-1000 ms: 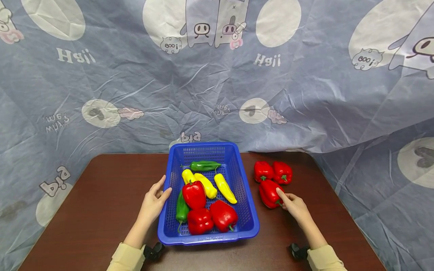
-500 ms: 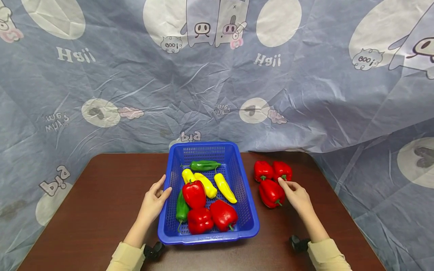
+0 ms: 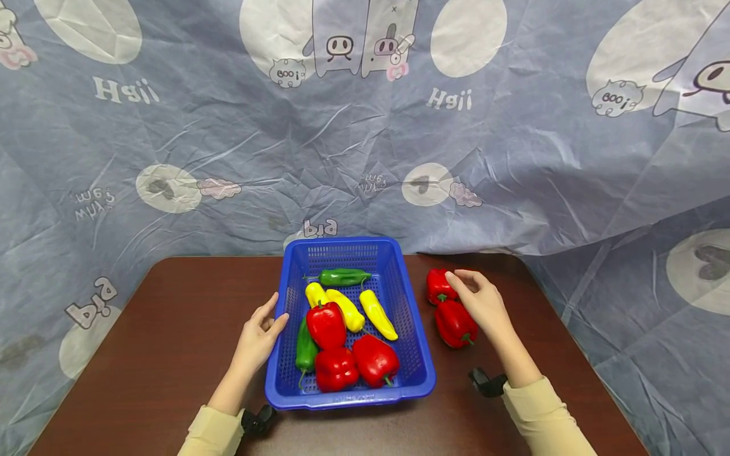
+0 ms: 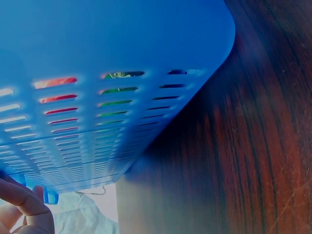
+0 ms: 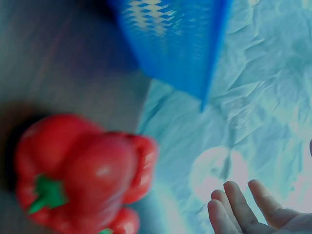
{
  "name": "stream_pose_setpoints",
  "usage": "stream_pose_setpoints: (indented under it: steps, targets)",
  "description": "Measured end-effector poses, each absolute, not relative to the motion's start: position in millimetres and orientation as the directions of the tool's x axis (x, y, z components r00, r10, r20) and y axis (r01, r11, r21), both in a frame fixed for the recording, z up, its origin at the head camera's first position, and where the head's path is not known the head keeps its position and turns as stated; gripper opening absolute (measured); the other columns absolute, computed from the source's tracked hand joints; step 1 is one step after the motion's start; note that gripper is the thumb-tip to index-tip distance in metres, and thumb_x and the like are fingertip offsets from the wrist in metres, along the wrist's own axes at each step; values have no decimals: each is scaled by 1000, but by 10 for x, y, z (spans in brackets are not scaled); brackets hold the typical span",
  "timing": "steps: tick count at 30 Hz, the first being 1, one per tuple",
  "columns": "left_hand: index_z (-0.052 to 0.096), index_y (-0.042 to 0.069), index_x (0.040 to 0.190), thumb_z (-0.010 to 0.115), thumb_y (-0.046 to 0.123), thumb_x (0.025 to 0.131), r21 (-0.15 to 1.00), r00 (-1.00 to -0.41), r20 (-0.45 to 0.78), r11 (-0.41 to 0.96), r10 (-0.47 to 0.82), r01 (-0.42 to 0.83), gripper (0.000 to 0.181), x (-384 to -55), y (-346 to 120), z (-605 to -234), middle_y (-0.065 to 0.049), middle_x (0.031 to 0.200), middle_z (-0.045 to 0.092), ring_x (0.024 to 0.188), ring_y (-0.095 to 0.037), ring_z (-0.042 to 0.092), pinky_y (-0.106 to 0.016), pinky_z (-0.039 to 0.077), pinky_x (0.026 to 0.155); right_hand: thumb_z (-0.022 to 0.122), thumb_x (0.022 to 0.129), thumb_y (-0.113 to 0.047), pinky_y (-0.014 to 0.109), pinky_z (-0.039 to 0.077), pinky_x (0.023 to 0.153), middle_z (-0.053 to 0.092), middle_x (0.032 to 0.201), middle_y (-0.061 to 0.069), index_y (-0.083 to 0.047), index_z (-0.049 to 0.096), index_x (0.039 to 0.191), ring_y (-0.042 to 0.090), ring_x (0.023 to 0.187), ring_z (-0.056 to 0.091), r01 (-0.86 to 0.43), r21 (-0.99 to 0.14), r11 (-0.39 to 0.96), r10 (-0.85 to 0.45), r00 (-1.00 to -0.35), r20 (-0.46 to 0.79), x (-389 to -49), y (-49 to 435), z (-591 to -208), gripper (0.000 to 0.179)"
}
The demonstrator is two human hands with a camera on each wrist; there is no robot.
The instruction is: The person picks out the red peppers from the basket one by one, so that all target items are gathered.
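Note:
My left hand (image 3: 256,335) holds the left rim of a blue plastic basket (image 3: 419,342), thumb over the edge. In the left wrist view its bent fingers (image 4: 29,204) show beside the perforated basket wall. Red bell peppers (image 3: 327,326), yellow peppers (image 3: 378,315) and green peppers (image 3: 345,277) lie in the basket. To its right, my right hand (image 3: 481,297) hovers over a cluster of red bell peppers (image 3: 454,324), hiding one in the head view. The right wrist view shows several peppers, the nearest a big bell pepper (image 5: 97,170), apart from my loosely extended fingers (image 5: 236,204).
Everything stands on a dark brown wooden table (image 3: 188,316). A wrinkled blue-grey cloth with cartoon prints (image 3: 342,139) hangs right behind its far edge. Black wrist cameras (image 3: 487,383) sit below both of my hands.
My right hand has let go of the front red bell pepper and moved away over the back ones, covering the rear right one. My left hand and the basket have stayed in place.

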State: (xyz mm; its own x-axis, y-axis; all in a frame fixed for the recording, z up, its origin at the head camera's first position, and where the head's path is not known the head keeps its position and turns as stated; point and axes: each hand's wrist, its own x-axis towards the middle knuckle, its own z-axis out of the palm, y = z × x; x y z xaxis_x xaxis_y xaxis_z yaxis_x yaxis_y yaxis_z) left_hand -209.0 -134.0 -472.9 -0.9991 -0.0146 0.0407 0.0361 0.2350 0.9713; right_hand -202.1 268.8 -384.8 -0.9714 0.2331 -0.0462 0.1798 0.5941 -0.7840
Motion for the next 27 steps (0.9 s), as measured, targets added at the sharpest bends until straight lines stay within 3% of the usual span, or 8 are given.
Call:
stream_pose_setpoints:
  steps: [6,13,21,27]
  targets:
    - [40,5,150,64,9,95,971,-999,31,237,-20,25,60,-2093,-1339,-4717,-23,126,51,67,1,57,-17,53,62,59,92,-56,50,40,110,55,142,13,-12,51,141,32,132,50,76,-829,554,160,-987,16,-2110,2384,-3648,66]
    - [40,4,150,64,8,95,972,-999,29,234,-25,22,60,-2091,-1335,-4744,-24,127,51,68,1,58,-17,53,62,68,91,-42,44,44,108,59,137,15,-7,53,137,31,127,56,-24,-869,494,78,-994,72,-2212,1937,-3588,60]
    - [41,3,149,64,5,94,976,-999,39,215,-30,32,60,-2096,-1328,-4771,-25,127,51,72,2,60,-16,54,64,72,87,-42,47,46,106,59,136,12,-12,53,138,33,127,55,-36,-862,505,5,-999,44,-2288,1472,-3667,62]
    - [43,1,147,65,6,94,966,-996,84,249,-41,72,58,-2102,-1324,-4782,-25,120,53,63,2,55,-17,51,57,74,85,-44,48,47,103,56,139,8,-14,51,139,29,127,54,-24,-870,493,-74,-997,-14,-2327,1220,-3782,66]
